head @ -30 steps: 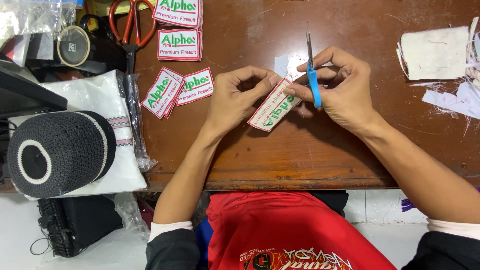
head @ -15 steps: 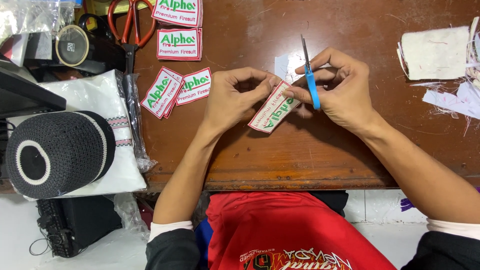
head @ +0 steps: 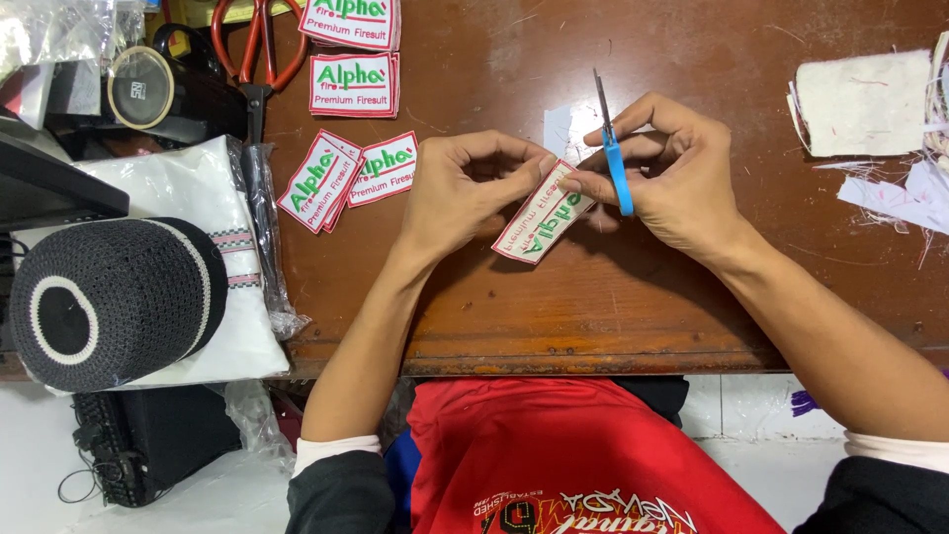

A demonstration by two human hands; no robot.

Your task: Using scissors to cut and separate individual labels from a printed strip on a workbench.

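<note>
Here, above the brown wooden tabletop, the left hand pinches a white, red-bordered embroidered patch; beside it, right hand fingers close around blue-handled thread snips, best kept trimming tight along the border.

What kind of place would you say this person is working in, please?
Probably a small sewing or embroidery workshop: stacks of embroidered patches lie on the wooden table, the right hand holds small blue snips, and fabric scraps lie nearby.
</note>
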